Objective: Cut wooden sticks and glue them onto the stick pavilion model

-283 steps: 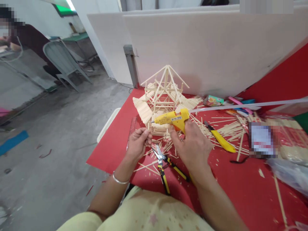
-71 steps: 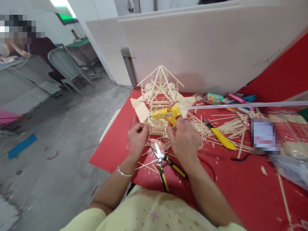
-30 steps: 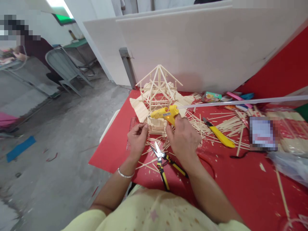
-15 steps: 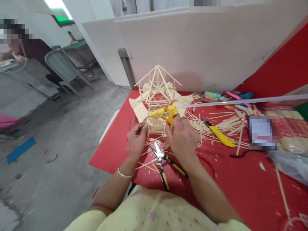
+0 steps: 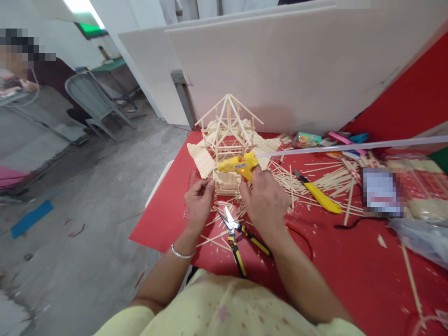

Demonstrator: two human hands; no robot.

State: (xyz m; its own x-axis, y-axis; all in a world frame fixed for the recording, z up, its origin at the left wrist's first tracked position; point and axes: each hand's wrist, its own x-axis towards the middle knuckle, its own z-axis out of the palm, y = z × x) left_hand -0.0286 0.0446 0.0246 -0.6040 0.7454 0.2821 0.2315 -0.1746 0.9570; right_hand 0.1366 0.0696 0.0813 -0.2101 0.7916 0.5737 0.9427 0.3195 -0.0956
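Note:
My right hand (image 5: 268, 196) is wrapped round a yellow hot glue gun (image 5: 240, 164), whose nozzle points left. From the gun's back end a long clear glue stick (image 5: 336, 148) sticks out to the right. Just below the nozzle, my left hand (image 5: 200, 198) has its fingertips pinched together; whatever they hold is too small to make out. Behind both hands stands a model house frame (image 5: 229, 123) of thin wooden sticks with a peaked roof. Its lower front is partly hidden by the glue gun. Open-bladed snips (image 5: 233, 226) lie between my forearms.
Loose wooden sticks (image 5: 329, 184) and a yellow utility knife (image 5: 324, 198) lie right of the house on the red tabletop (image 5: 336, 261). A clear ruler (image 5: 192, 179) is at left. White boards (image 5: 266, 70) stand behind. Another person sits near a chair (image 5: 87, 95) far left.
Almost nothing differs. Both hands and the glue gun hold nearly the same place, and the view has shifted very slightly. The seated person's head has moved a little.

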